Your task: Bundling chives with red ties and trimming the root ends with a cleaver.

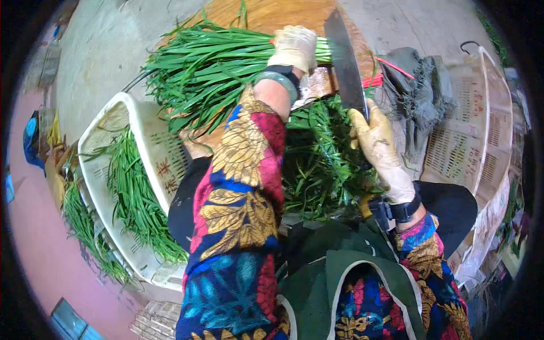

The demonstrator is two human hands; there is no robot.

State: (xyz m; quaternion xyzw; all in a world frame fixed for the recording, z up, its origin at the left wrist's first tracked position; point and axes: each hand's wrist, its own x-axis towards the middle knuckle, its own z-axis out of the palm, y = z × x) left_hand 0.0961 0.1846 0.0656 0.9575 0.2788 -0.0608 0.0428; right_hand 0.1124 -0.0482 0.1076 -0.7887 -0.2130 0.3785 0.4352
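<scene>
A thick bundle of garlic chives [218,65] lies across a round wooden board [269,16], leaves to the left and pale stem ends to the right. My left hand [296,46], in a cream glove, is closed around the bundle near those stems. In my right hand [378,144], also gloved, is the handle of a cleaver [345,59]. Its broad dark blade points away from me and stands beside the stem ends; whether it touches them I cannot tell. Below the board's near edge, loose green leaves [328,156] are heaped in front of my lap.
On the left stands a white plastic basket [136,113] holding more garlic chives [139,195]. Another pale crate [459,113] is at the right. Red ties [374,81] and a frayed grey cloth [416,85] lie right of the board, over the concrete floor [107,51].
</scene>
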